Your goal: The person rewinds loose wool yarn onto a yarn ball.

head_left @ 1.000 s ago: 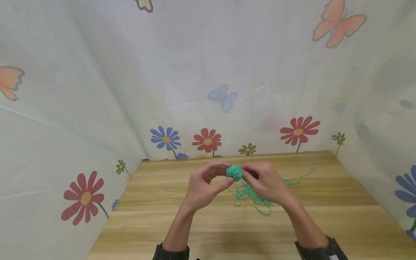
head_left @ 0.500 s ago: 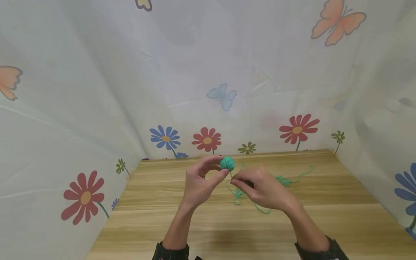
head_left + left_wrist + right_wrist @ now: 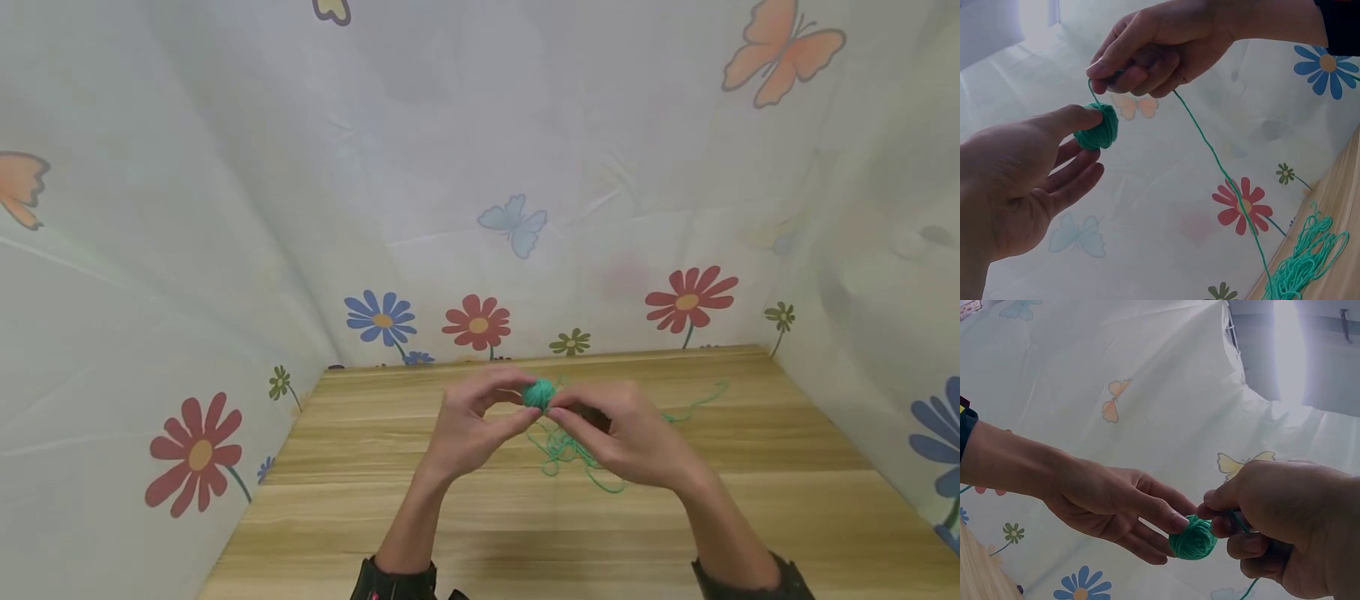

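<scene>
Above the table, my left hand (image 3: pixel 471 421) holds a small green ball of yarn (image 3: pixel 538 394) between thumb and fingers. Close beside the ball, my right hand (image 3: pixel 626 433) pinches the yarn strand between thumb and forefinger. In the left wrist view a short length of strand runs from the ball (image 3: pixel 1099 127) up to the right hand (image 3: pixel 1147 53). From that hand the strand (image 3: pixel 1213 153) continues down to a loose tangle of green yarn (image 3: pixel 1304 262) on the table. Part of this tangle is hidden behind the right hand in the head view.
The wooden table (image 3: pixel 360 500) has light and dark grain stripes. A pale curtain (image 3: pixel 420 167) printed with flowers and butterflies encloses its back and sides. Off to the right of the tangle, a loose yarn end (image 3: pixel 701 404) trails across the tabletop.
My right hand dropped below the ball, drawing the strand out, then came back up beside it. The left hand tilted away left with the ball and has returned toward the right.
</scene>
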Demonstrator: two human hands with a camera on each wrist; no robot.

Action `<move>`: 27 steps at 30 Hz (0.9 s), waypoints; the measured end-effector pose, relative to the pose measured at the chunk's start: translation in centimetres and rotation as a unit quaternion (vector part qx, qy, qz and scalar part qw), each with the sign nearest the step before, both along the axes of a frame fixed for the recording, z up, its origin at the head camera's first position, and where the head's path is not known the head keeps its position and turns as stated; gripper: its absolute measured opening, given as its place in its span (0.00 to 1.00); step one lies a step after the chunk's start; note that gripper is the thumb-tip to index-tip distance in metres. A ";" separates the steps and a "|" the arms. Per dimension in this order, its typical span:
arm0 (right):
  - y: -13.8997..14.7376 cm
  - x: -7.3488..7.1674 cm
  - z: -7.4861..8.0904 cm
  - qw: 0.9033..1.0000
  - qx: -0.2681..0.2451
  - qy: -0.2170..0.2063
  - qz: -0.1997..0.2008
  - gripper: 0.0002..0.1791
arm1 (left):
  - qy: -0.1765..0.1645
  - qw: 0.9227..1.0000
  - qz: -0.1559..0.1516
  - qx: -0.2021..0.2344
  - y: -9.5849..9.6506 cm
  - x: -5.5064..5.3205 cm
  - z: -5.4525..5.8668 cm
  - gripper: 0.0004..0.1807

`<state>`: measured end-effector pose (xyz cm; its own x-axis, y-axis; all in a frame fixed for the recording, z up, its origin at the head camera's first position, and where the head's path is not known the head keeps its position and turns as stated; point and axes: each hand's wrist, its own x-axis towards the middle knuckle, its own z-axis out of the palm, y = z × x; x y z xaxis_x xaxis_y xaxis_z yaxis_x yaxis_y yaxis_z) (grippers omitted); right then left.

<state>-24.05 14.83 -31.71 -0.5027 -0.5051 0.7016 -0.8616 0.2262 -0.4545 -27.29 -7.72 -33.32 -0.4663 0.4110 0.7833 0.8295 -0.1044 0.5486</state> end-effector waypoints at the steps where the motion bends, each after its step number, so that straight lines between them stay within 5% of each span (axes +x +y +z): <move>1: 0.0 -0.1 0.0 1.000 -0.002 0.003 -0.003 0.13 | -0.002 1.000 -0.005 -0.003 0.0 0.0 -0.1 0.19; 13: 0.3 -1.2 -0.3 0.997 -0.042 0.039 -0.049 0.12 | -0.030 0.996 -0.076 -0.024 0.1 -0.9 -1.6 0.21; 17: 0.3 -1.5 -0.6 0.996 -0.032 0.014 -0.077 0.10 | -0.029 0.995 -0.094 -0.028 0.1 -1.1 -2.3 0.22; 27: 0.5 -2.5 -2.4 0.993 -0.050 -0.019 -0.109 0.08 | -0.023 0.994 -0.103 -0.022 0.3 0.8 -1.1 0.23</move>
<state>-26.52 15.35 -34.06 -0.6205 -0.3104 0.7202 -0.7781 0.3584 -0.5159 -26.49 -7.45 -34.41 -0.4032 0.5349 0.7425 0.7671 -0.2448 0.5930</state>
